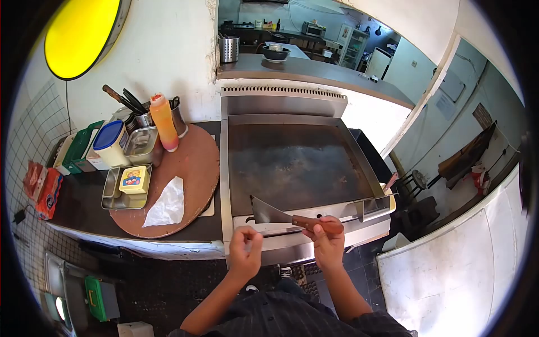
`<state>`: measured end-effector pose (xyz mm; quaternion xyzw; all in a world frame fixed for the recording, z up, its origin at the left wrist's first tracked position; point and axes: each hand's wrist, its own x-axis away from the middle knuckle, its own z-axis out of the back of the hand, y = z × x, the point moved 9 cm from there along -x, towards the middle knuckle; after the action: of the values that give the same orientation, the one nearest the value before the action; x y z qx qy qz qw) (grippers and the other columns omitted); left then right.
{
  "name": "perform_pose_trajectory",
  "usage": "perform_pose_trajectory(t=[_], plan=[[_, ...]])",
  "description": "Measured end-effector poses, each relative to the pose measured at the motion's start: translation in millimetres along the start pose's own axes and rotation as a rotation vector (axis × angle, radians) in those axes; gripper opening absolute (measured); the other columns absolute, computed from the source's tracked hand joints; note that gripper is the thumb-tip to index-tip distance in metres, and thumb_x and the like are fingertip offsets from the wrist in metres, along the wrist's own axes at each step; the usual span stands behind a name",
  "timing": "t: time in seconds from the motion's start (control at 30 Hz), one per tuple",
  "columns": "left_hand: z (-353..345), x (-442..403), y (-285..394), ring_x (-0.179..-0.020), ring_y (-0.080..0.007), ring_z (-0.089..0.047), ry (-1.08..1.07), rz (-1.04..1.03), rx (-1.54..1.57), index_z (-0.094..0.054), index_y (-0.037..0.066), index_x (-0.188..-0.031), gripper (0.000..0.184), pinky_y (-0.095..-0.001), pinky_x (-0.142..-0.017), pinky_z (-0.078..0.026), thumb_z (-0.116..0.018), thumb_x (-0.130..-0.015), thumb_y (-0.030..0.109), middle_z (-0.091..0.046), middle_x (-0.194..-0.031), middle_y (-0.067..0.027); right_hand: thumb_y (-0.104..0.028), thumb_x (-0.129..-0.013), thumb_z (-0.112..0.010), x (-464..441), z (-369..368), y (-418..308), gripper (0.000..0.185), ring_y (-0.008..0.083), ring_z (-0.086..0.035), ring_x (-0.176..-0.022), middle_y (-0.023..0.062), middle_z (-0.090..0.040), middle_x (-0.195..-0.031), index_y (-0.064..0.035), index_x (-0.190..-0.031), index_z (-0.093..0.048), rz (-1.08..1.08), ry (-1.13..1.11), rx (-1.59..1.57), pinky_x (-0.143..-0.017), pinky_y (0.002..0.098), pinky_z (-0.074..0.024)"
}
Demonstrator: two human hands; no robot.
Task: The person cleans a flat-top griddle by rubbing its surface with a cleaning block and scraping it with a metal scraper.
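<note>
Nearest: the person's dark striped shirt [269, 317] at the near edge. Near left, green bin [95, 299] at floor level. Left counter: red packet [49, 194], then round brown board [196, 185] with crumpled white sheet [167, 205] on it. Centre: griddle [292, 157], dark stained plate; hands and spatula block part of its near edge. Right: pale low wall [443, 253].

Containers: blue-lidded tub [110, 136], pale contents. Steel tray [112, 196] with yellow tub [135, 180] at its right part. Metal pot [144, 119] with handled tools. Squeeze bottle [164, 123], orange contents, stands on the board's far part. Far counter: perforated steel holder [229, 49], black bowl [275, 53].

Left hand [246, 255]: fingers curled in, thumb near index; can't tell if anything's held. Right hand [328, 247]: fingers closed around the wooden handle of the spatula [270, 212], blade pointing left, before the griddle's near edge; contact unclear.
</note>
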<state>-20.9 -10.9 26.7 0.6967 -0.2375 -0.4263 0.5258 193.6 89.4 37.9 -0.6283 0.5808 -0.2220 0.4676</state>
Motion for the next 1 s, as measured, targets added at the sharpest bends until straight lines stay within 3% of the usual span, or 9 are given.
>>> perform_pose_trajectory(t=[0.07,0.23,0.4,0.73,0.8,0.83,0.9,0.97,1.0], plan=[[-13.9,6.3,-4.0,-0.076,-0.0128,-0.050,-0.119,0.109,-0.113,-0.059,0.002,-0.107,0.015,-0.0249,-0.072,-0.042,-0.053,-0.103,0.016,-0.060,-0.090,-0.0036,0.003,-0.088,-0.074,4.7,-3.3,-5.5,0.027,0.0278,-0.068,-0.100,0.0157,-0.063,-0.120,-0.0015,-0.112,-0.062,0.075,-0.055,0.048,-0.088,0.0332,-0.0586],[-64.1,16.4,-36.4,-0.071,-0.0112,-0.056,-0.344,0.623,0.234,-0.068,-0.002,-0.106,0.031,-0.0235,-0.067,-0.046,-0.062,-0.102,0.028,-0.069,-0.089,-0.0056,0.007,-0.084,-0.075,13.2,-23.5,-29.5,0.023,0.0273,-0.069,-0.098,0.0146,-0.067,-0.113,-0.0021,-0.103,-0.067,0.281,-0.309,0.527,-0.087,0.0334,-0.0573],[-86.7,9.8,-44.9,-0.070,-0.0107,-0.055,-0.244,0.756,0.321,-0.068,-0.004,-0.106,0.035,-0.0224,-0.065,-0.047,-0.062,-0.102,0.030,-0.071,-0.093,-0.0070,0.010,-0.080,-0.074,2.9,-13.4,-34.2,0.020,0.0258,-0.070,-0.097,0.0123,-0.071,-0.106,-0.0016,-0.095,-0.068,0.158,-0.285,0.535,-0.085,0.0323,-0.0548],[-108.1,3.0,-50.0,-0.068,-0.0104,-0.054,-0.202,0.711,0.307,-0.069,-0.006,-0.107,0.034,-0.0208,-0.065,-0.046,-0.064,-0.101,0.026,-0.072,-0.093,-0.0079,-0.004,-0.086,-0.062,-51.3,-27.7,-28.8,0.035,0.0330,-0.069,-0.089,0.0136,-0.071,-0.102,-0.0071,-0.121,-0.059,-0.227,-0.812,1.527,-0.074,0.0408,-0.0531],[-107.4,-0.5,-50.2,-0.068,-0.0104,-0.054,-0.205,0.668,0.315,-0.069,-0.006,-0.108,0.033,-0.0210,-0.065,-0.046,-0.064,-0.101,0.026,-0.072,-0.093,-0.0078,-0.011,-0.090,-0.058,-68.6,-37.4,-18.8,0.040,0.0369,-0.067,-0.086,0.0146,-0.070,-0.099,-0.0151,-0.130,-0.053,-0.057,-0.942,1.503,-0.072,0.0454,-0.0518],[-106.9,-3.1,-49.9,-0.068,-0.0104,-0.054,-0.214,0.628,0.323,-0.069,-0.006,-0.108,0.032,-0.0211,-0.065,-0.046,-0.065,-0.100,0.025,-0.072,-0.093,-0.0077,-0.011,-0.090,-0.058,-82.3,-34.8,-11.3,0.040,0.0369,-0.067,-0.086,0.0146,-0.070,-0.099,-0.0151,-0.130,-0.053,-0.050,-0.957,1.499,-0.072,0.0454,-0.0518],[-104.5,-5.6,-48.1,-0.068,-0.0103,-0.054,-0.229,0.553,0.338,-0.069,-0.005,-0.109,0.031,-0.0214,-0.065,-0.046,-0.066,-0.099,0.024,-0.072,-0.093,-0.0076,-0.018,-0.090,-0.062,-106.5,-43.5,-9.0,0.037,0.0361,-0.067,-0.083,0.0121,-0.069,-0.096,-0.0193,-0.127,-0.058,0.181,-1.007,1.533,-0.069,0.0427,-0.0515],[-83.3,-9.3,-19.2,-0.068,-0.0084,-0.052,-0.238,0.349,0.024,-0.067,-0.003,-0.115,0.026,-0.0217,-0.063,-0.043,-0.060,-0.102,0.018,-0.065,-0.083,-0.0031,-0.028,-0.092,-0.064,-131.7,-53.2,-5.6,0.035,0.0313,-0.066,-0.085,0.0068,-0.068,-0.096,-0.0218,-0.126,-0.064,0.184,-1.068,1.731,-0.071,0.0394,-0.0488],[-73.8,-8.3,-21.5,-0.068,-0.0084,-0.052,-0.225,0.352,0.022,-0.067,-0.003,-0.115,0.026,-0.0217,-0.063,-0.043,-0.060,-0.102,0.018,-0.065,-0.083,-0.0031,-0.028,-0.092,-0.064,-146.1,-51.2,2.1,0.035,0.0313,-0.066,-0.085,0.0068,-0.068,-0.096,-0.0218,-0.126,-0.064,0.186,-1.082,1.725,-0.071,0.0394,-0.0488]])
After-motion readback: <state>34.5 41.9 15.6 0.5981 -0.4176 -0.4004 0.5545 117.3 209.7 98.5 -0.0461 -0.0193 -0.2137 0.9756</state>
